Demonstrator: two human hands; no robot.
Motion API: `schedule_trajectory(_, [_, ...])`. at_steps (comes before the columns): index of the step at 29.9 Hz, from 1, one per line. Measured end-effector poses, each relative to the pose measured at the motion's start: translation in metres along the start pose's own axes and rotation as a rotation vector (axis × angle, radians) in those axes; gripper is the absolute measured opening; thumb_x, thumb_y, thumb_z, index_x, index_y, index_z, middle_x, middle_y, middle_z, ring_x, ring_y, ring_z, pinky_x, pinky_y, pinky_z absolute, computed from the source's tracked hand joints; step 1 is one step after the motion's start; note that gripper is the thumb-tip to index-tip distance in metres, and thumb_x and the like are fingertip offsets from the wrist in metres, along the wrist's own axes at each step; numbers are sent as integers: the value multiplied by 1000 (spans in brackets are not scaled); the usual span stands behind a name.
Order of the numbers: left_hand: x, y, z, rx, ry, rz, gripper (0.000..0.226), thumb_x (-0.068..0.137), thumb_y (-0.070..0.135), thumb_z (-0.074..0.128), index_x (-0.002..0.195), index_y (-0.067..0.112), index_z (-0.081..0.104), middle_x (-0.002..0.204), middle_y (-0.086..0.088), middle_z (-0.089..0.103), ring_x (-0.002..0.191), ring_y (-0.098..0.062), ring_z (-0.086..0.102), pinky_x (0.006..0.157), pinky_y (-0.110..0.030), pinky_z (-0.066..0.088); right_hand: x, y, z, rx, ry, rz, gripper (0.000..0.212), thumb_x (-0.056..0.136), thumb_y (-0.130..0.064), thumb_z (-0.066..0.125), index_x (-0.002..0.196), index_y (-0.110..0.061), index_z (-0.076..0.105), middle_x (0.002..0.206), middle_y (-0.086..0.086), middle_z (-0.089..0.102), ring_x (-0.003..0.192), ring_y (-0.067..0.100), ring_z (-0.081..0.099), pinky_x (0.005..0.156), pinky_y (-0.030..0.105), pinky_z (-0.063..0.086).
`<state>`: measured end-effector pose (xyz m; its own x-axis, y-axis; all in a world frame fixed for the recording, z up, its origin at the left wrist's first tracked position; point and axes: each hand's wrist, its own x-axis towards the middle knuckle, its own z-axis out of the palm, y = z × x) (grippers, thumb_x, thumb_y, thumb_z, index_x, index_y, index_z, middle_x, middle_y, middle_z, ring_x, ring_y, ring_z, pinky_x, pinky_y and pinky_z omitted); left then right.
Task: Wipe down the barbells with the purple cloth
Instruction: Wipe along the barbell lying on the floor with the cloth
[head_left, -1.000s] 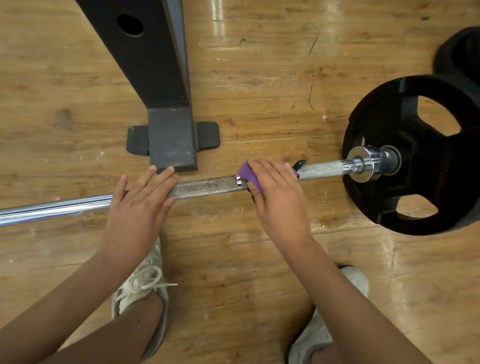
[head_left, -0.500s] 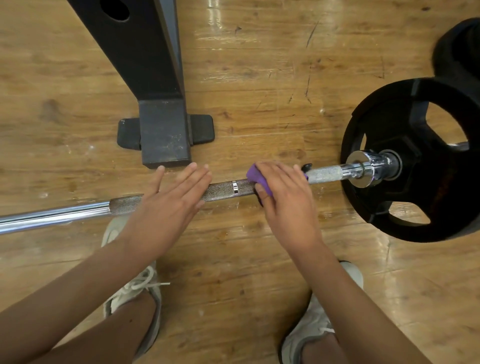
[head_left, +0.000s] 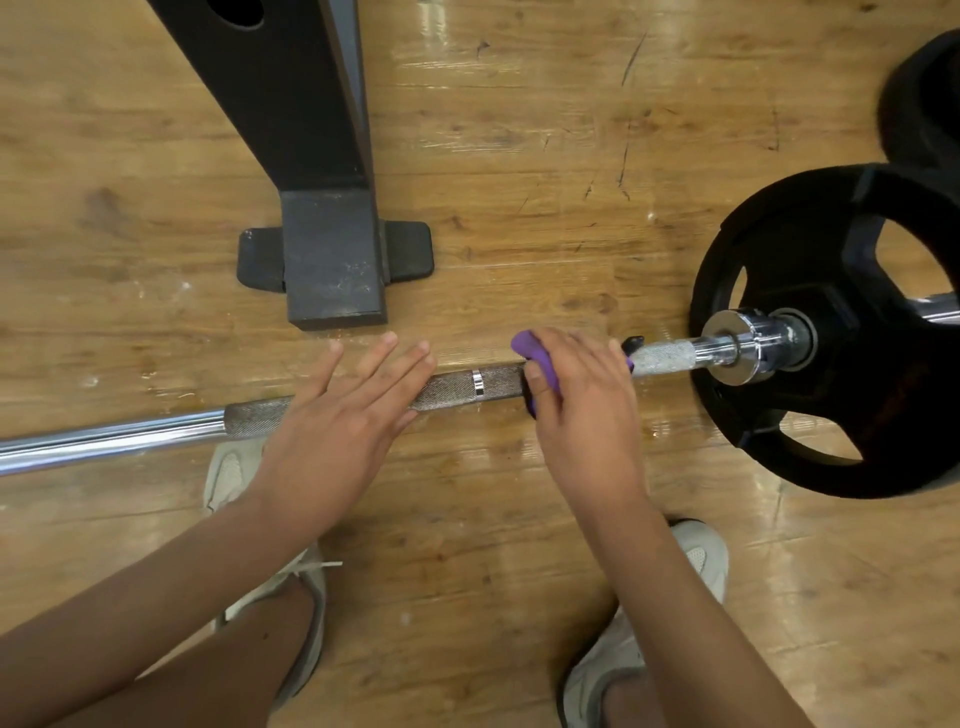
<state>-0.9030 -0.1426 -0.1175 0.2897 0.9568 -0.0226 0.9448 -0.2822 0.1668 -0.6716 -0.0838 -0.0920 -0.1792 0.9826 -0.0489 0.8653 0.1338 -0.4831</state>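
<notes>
A steel barbell (head_left: 467, 387) lies across the wooden floor from left to right, its middle stretch knurled and dull, its left end shiny. On its right end sits a black weight plate (head_left: 831, 332) behind a chrome collar. My right hand (head_left: 582, 410) grips the purple cloth (head_left: 535, 358), wrapped over the bar just left of the collar; most of the cloth is hidden under the fingers. My left hand (head_left: 337, 421) lies flat on the knurled part with straight, spread fingers.
A black rack upright with a rubber-footed base (head_left: 332, 260) stands just beyond the bar. A second black plate (head_left: 924, 104) sits at the far right edge. My two pale shoes (head_left: 234, 478) rest on the floor under my arms.
My left hand has slid to the right along the bar, nearer the right hand. The right hand with the cloth has stayed near the collar end.
</notes>
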Motion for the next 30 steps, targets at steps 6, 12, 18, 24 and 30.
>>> schedule_trajectory(6, [-8, 1, 1, 19, 10, 43, 57, 101, 23, 39, 156, 14, 34, 161, -2, 34, 150, -23, 27, 120, -60, 16, -22, -31, 21, -42, -41, -119, 40, 99, -19, 62, 139, -20, 58, 140, -6, 60, 134, 19, 44, 122, 38, 17])
schedule_trajectory(12, [-15, 3, -6, -3, -87, 59, 65, 98, 15, 40, 160, 14, 23, 166, 0, 22, 154, -21, 14, 123, -60, 9, -25, 2, 7, -16, 2, -56, 42, 101, -18, 57, 143, -18, 55, 143, -3, 58, 141, 20, 41, 123, 34, 14])
schedule_trajectory(18, [-22, 6, -14, -183, -230, 49, 65, 104, 20, 39, 162, 20, 9, 168, 10, 5, 155, -10, -10, 122, -49, -13, -42, -15, 16, 68, 86, 60, 37, 102, -18, 55, 138, -17, 58, 143, -3, 58, 143, 24, 37, 124, 43, 17])
schedule_trajectory(24, [-35, 15, -15, -213, -286, 35, 66, 98, 36, 21, 162, 22, 12, 168, 9, 14, 155, -8, -6, 121, -52, -2, -60, -26, 23, -49, -11, -120, 41, 98, -24, 50, 137, -15, 59, 139, -2, 61, 136, 27, 47, 118, 43, 28])
schedule_trajectory(30, [-49, 20, -9, -279, -285, 50, 62, 102, 39, 23, 161, 25, 10, 166, 17, 8, 154, -7, -5, 120, -54, 7, -63, -15, 20, 0, 50, -39, 31, 98, -25, 61, 127, -16, 63, 127, -2, 67, 134, 27, 50, 118, 37, 21])
